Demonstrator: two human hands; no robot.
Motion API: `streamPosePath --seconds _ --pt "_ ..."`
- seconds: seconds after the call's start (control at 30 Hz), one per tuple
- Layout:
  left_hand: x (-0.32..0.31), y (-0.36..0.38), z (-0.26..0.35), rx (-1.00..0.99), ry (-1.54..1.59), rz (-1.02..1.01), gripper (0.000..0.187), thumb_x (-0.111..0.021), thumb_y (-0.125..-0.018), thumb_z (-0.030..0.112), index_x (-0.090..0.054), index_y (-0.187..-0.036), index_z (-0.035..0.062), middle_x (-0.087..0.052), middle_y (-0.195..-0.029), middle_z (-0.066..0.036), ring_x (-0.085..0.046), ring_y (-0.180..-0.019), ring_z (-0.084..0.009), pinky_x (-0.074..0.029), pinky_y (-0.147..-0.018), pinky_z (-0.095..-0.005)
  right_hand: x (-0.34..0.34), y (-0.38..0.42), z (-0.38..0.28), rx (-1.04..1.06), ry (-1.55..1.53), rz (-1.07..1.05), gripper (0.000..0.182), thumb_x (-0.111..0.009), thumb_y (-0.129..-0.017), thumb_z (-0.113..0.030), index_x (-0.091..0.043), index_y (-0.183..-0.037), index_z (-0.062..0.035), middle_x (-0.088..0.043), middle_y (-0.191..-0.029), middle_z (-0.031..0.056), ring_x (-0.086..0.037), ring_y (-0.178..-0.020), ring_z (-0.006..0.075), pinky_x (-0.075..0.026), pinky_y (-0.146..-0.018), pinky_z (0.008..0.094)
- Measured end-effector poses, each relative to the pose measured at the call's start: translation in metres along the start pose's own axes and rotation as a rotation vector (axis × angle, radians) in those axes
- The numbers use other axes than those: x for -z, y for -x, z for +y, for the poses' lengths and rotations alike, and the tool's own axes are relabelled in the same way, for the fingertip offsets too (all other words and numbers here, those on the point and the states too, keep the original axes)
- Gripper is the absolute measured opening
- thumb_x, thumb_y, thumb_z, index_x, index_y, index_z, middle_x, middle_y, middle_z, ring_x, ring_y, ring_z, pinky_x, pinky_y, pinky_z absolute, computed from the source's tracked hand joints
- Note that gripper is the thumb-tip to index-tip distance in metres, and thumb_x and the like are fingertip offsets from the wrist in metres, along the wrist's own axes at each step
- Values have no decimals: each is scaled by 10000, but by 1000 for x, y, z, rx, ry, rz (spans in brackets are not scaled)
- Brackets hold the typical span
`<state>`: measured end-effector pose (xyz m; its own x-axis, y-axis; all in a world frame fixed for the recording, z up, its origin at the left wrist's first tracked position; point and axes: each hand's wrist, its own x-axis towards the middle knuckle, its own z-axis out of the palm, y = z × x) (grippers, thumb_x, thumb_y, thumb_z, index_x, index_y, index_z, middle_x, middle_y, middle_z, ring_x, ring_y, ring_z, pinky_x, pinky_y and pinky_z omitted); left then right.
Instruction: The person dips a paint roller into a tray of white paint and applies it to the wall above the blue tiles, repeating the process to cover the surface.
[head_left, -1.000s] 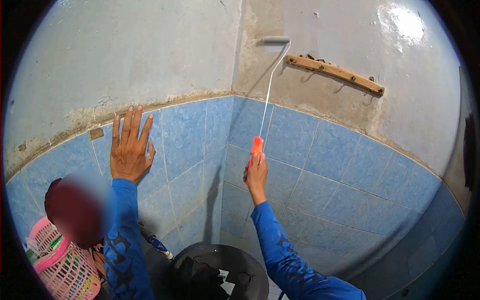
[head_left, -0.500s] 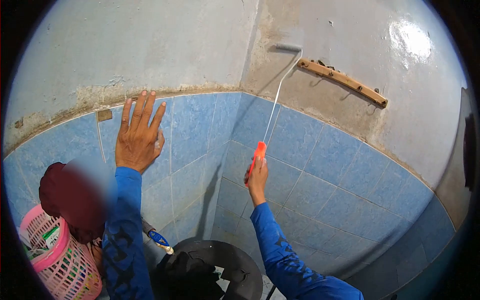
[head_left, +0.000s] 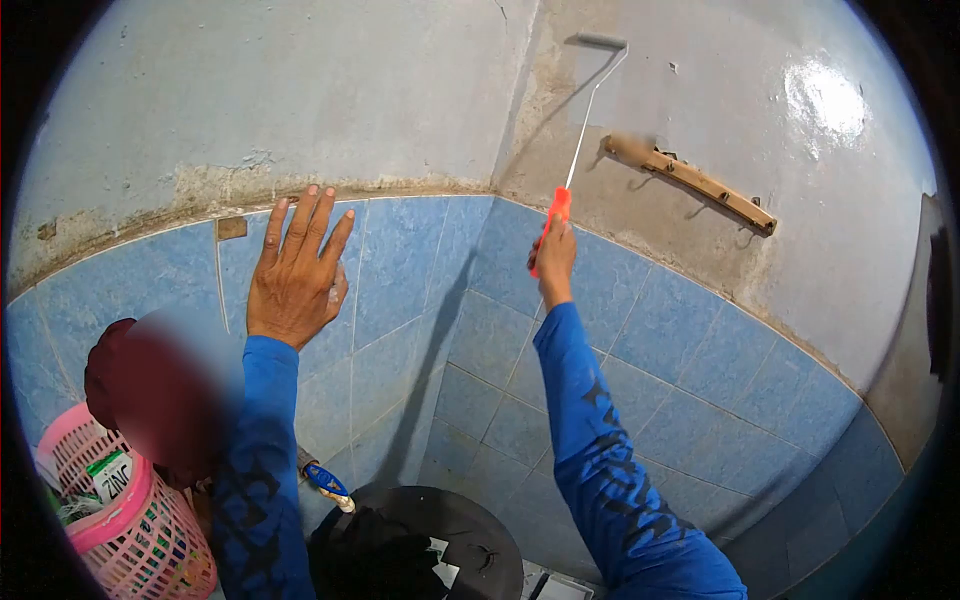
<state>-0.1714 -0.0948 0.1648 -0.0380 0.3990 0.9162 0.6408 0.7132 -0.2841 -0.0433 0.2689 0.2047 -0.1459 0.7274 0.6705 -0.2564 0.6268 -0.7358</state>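
Flat against the left wall, my left hand (head_left: 298, 270) has its fingers stretched out, the tips at the top edge of the blue tiles (head_left: 400, 240). My right hand (head_left: 556, 255) is wrapped round the orange-red handle of a paint roller (head_left: 577, 150). Its thin white metal rod rises to a small grey roller head (head_left: 600, 40), which lies against the upper right wall near the corner. Fresh grey paint shows beside a bare, brownish patch of plaster (head_left: 560, 90) there.
A wooden hook rail (head_left: 720, 195) is fixed to the right wall. Below stand a dark round container (head_left: 480, 530) with black cloth on it, a brush with a blue handle (head_left: 327, 482), and a pink basket (head_left: 150, 540) of packets. A maroon cloth-like item (head_left: 150, 390), partly blurred, hangs above the basket.
My right hand has pushed the paint roller higher up the right wall. My left hand stays on the left wall; the view has shifted slightly.
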Motion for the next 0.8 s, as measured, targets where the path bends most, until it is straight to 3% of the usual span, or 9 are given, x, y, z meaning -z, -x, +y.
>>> streamPosePath --seconds 0.17,0.23,0.3,0.37,0.57,0.7,0.73,0.8 --pt "2 1 0 -19 11 2 654 -648 -845 288 -449 -1465 229 -311 -1583 -53 -220 -1490 -212 -109 -1257 -437 -9 -66 -38 53 3 34 494 -398 -1017 -445 -512 -793 -19 -562 -578 100 -561 -438 219 -444 -420 390" --pt "2 1 0 -17 6 2 659 -651 -842 289 -447 -1466 229 -311 -1583 -54 -222 -1490 -214 -108 -1257 -437 -12 -94 -56 56 -30 -20 460 -418 -1005 -491 -532 -914 -56 -506 -597 62 -513 -433 191 -416 -391 350" --pt "2 1 -1 -16 3 -4 663 -655 -840 291 -446 -1467 229 -312 -1583 -55 -225 -1489 -215 -108 -1257 -438 -13 -104 -91 16 -91 -7 485 -416 -1008 -443 -543 -821 -13 -550 -586 96 -563 -460 223 -434 -414 384" --pt "1 1 -1 -28 4 10 582 -594 -874 299 -486 -1439 208 -352 -1559 -58 -240 -1483 -212 -94 -1255 -441 -12 -125 -117 84 -105 -34 459 -447 -988 -440 -553 -845 -16 -536 -588 90 -546 -453 222 -428 -412 384" --pt "0 0 0 -27 -26 12 588 -606 -868 304 -488 -1437 216 -354 -1558 -56 -242 -1482 -213 -93 -1255 -442 -16 -197 -179 55 -139 -88 375 -475 -962 -372 -540 -895 -9 -537 -639 79 -533 -475 213 -442 -434 373" --pt "1 0 0 -28 -41 11 581 -608 -868 303 -493 -1432 217 -358 -1556 -56 -244 -1481 -211 -93 -1255 -443 -17 -205 -202 37 -151 -117 377 -466 -984 -413 -504 -908 -46 -502 -633 39 -493 -494 165 -422 -452 321" --pt "1 0 1 -24 -27 4 580 -608 -868 302 -495 -1430 217 -357 -1557 -57 -243 -1481 -210 -94 -1255 -443 -17 -210 -205 35 -147 -119 342 -464 -977 -345 -502 -950 -7 -554 -692 86 -544 -515 192 -458 -454 348" --pt "0 0 0 -24 -16 -4 579 -609 -867 301 -497 -1429 218 -357 -1558 -57 -242 -1482 -209 -96 -1255 -443 -17 -212 -202 30 -165 -119 343 -463 -977 -350 -506 -938 -12 -550 -679 82 -543 -509 194 -457 -452 354"
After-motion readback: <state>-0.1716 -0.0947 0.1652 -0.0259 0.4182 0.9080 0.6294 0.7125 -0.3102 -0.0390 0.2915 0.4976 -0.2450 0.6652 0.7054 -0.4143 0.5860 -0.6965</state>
